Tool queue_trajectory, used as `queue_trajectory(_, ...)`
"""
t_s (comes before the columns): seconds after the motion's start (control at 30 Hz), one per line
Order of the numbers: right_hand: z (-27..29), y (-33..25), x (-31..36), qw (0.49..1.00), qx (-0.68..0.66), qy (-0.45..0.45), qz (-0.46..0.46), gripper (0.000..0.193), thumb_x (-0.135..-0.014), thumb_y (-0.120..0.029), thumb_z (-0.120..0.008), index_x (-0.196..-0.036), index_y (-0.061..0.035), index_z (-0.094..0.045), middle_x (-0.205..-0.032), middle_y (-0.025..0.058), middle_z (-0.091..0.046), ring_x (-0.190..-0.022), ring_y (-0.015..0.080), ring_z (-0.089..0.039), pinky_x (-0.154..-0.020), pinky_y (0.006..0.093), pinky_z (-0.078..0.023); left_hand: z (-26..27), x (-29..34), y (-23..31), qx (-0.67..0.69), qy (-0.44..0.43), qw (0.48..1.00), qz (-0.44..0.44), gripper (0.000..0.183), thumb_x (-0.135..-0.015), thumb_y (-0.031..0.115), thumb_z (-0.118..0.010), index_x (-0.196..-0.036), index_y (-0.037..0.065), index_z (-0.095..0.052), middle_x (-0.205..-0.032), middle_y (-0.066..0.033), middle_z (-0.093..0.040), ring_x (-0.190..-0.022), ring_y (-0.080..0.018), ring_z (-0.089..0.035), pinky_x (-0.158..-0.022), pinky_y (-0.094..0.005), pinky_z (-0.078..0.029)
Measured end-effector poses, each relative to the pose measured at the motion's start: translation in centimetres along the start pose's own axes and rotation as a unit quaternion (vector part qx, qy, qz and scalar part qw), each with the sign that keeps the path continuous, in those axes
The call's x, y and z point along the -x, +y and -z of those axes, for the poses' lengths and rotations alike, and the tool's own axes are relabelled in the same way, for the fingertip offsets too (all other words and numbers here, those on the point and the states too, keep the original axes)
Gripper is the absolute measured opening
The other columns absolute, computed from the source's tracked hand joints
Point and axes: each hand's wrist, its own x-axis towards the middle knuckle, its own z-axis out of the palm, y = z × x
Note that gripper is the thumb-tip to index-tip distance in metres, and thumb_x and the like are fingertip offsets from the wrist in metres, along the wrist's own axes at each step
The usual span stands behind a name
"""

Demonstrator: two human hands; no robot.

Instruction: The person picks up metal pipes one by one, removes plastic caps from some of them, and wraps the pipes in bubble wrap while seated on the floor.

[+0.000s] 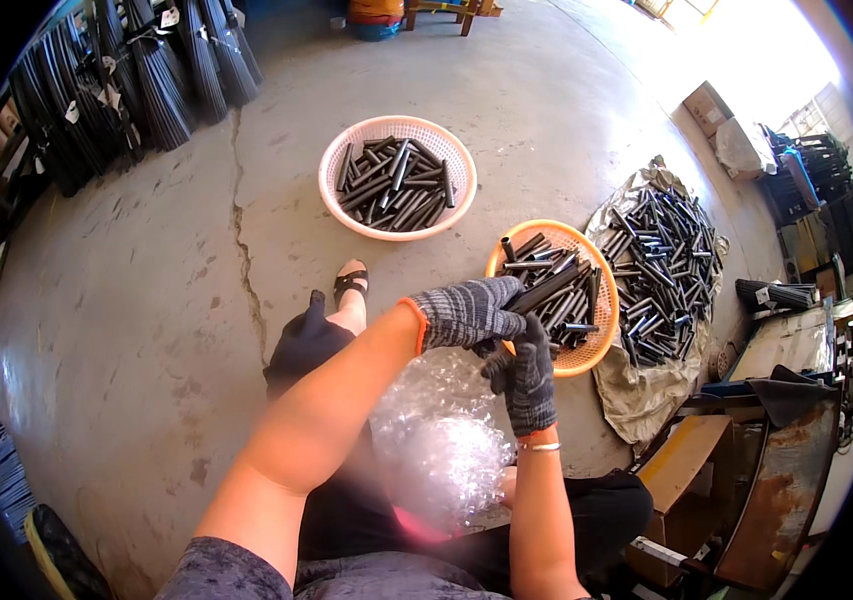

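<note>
My left hand [471, 313], in a grey knit glove with an orange cuff, reaches over the near left rim of an orange basket [604, 345]. Its fingers are closed on black tubes [549, 288] that point up to the right; how many I cannot tell. Just below, my right hand [526, 385], gloved alike, is raised with its fingers curled close to the left one. Whether anything lies in them is hidden. Short black tubes fill the basket. Between my legs, under my hands, is a heap of clear, shiny plastic [446, 440].
A pink basket [331, 200] of similar tubes stands ahead on the concrete floor. At right, a large tube pile [661, 270] covers a sheet [636, 405]. Nearer are a cardboard box [686, 470] and a rusty metal piece [781, 500]. Bundled black rods [151, 85] lean far left.
</note>
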Motion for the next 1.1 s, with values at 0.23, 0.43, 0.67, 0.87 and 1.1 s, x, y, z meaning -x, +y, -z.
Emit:
queue_trajectory(0.23,2.2,8.8,1.4,0.988,-0.104,0.028,-0.107,0.031,-0.090,-0.043,-0.053,-0.081,-0.0134,-0.052,-0.060,-0.0018,-0.045,-0.048,0.0114,-0.043,-0.042,0.0253,-0.033,-0.1,0.1,1.3,0.024,-0.033,0.996,0.077,0.016,-0.088,0.013,-0.053,-0.098,0.003,-0.049,-0.077,-0.0056,-0.056,-0.062,-0.0130,-0.058,-0.056,-0.0263,-0.049)
queue_trajectory(0.43,6.1,12.5,2.3,0.981,0.038,0.116,-0.151,0.047,-0.090,-0.043,-0.053,-0.125,-0.0141,-0.042,-0.101,0.0073,-0.060,-0.055,0.0188,-0.058,-0.042,0.0261,-0.043,0.8,1.4,0.8,0.087,-0.032,0.995,0.047,0.017,-0.086,0.013,-0.055,-0.099,0.004,-0.049,-0.076,-0.0045,-0.055,-0.061,-0.0125,-0.058,-0.058,-0.0258,-0.050)
queue_trajectory(0.67,-3.6,-3.2,-0.6,0.989,0.089,-0.086,0.075,0.029,-0.090,-0.034,-0.056,-0.090,-0.0049,-0.055,-0.074,0.0042,-0.056,-0.056,0.0121,-0.052,-0.052,0.0242,-0.043,1.1,1.3,1.1,0.059,-0.023,0.997,0.036,0.022,-0.085,0.019,-0.057,-0.100,0.002,-0.051,-0.076,-0.0059,-0.058,-0.060,-0.0134,-0.058,-0.055,-0.0255,-0.048)
queue_trajectory(0.87,8.6,18.5,4.0,0.892,0.236,0.050,-0.382,0.031,-0.089,-0.031,-0.057,-0.109,-0.0070,-0.053,-0.094,0.0063,-0.061,-0.054,0.0159,-0.055,-0.043,0.0262,-0.042,0.9,1.6,2.4,0.049,-0.037,0.996,0.068,0.022,-0.085,0.017,-0.058,-0.097,0.001,-0.050,-0.071,-0.0074,-0.057,-0.061,-0.0146,-0.059,-0.059,-0.0268,-0.050)
queue_trajectory(1.1,-2.3,-2.9,-0.9,0.990,-0.043,-0.102,0.087,0.046,-0.088,-0.041,-0.056,-0.118,-0.0075,-0.046,-0.086,0.0060,-0.060,-0.055,0.0117,-0.054,-0.045,0.0226,-0.040,0.6,0.3,-0.6,0.023,-0.020,0.999,-0.011,0.025,-0.084,0.018,-0.058,-0.104,0.003,-0.053,-0.077,-0.0061,-0.058,-0.061,-0.0136,-0.058,-0.058,-0.0264,-0.049)
